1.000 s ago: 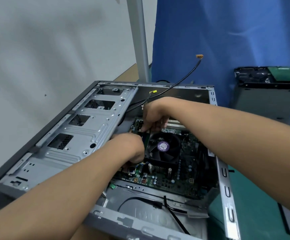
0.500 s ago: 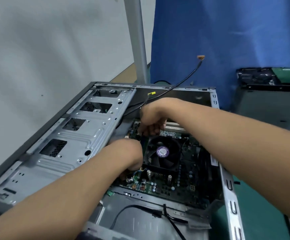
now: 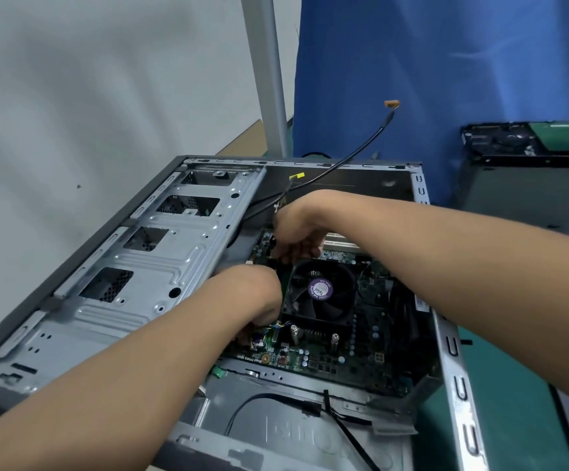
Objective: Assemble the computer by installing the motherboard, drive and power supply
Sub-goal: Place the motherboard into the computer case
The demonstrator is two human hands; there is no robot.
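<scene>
Because the case lies on its side on the counter, its drive cage swings up at the left and the motherboard sits flat in the well, open from above. The left grip reaches down at the board's near-left edge and the right grip at its far edge beside the fan, probably seating a part. The backs of both hide the fingers, so I cannot tell whether either clasps anything. A loose cable arcs upward, clear of the work. The drive waits well apart at far right, cut off by the frame.
</scene>
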